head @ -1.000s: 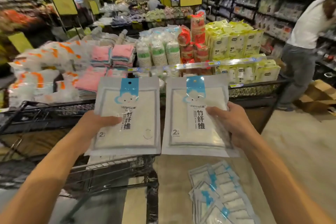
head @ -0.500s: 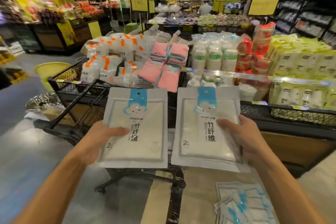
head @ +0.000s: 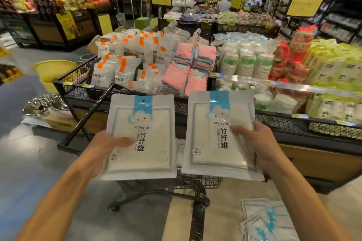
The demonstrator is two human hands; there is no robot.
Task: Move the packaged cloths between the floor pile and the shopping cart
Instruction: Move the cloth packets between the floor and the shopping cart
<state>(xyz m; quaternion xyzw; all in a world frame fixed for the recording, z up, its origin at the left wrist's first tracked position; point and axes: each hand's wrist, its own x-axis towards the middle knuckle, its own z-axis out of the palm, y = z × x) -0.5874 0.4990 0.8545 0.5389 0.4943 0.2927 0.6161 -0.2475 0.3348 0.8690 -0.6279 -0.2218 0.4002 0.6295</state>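
Fingers: the left hand (head: 101,148) pinches one flat white plastic cloth packet with a blue cloud header (head: 141,139); the right hand (head: 258,146) pinches its twin (head: 217,135). Both are above the black wire shopping cart (head: 195,182); the floor pile of packets (head: 268,221) lies at five o'clock.

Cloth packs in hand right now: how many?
2: one cloth pack in the left hand, another in the right hand. More lie in the floor pile, partly cut off.
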